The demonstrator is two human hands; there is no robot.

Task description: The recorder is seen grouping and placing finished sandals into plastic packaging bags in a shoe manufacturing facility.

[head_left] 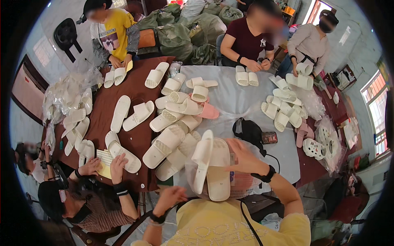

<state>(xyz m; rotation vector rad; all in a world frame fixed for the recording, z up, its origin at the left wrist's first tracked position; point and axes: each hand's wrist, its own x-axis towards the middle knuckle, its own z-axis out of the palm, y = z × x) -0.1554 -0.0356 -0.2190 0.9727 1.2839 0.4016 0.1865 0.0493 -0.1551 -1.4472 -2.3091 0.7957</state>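
Observation:
A pair of white slippers is in front of me at the table's near edge. One slipper stands tilted on its side, and the other slipper shows its footbed. A clear plastic bag with printing lies around and beside them. My right hand is closed at the bag's right side, against the slipper's edge; its exact hold on bag or slipper is partly hidden. Left of the pair, my left hand hovers with its fingers apart and holds nothing.
White slippers are heaped left of centre, with a pink slipper among them. A black cap lies ahead. More slippers are piled at right. Co-workers handle slippers around the table; one co-worker's hands are close on my left.

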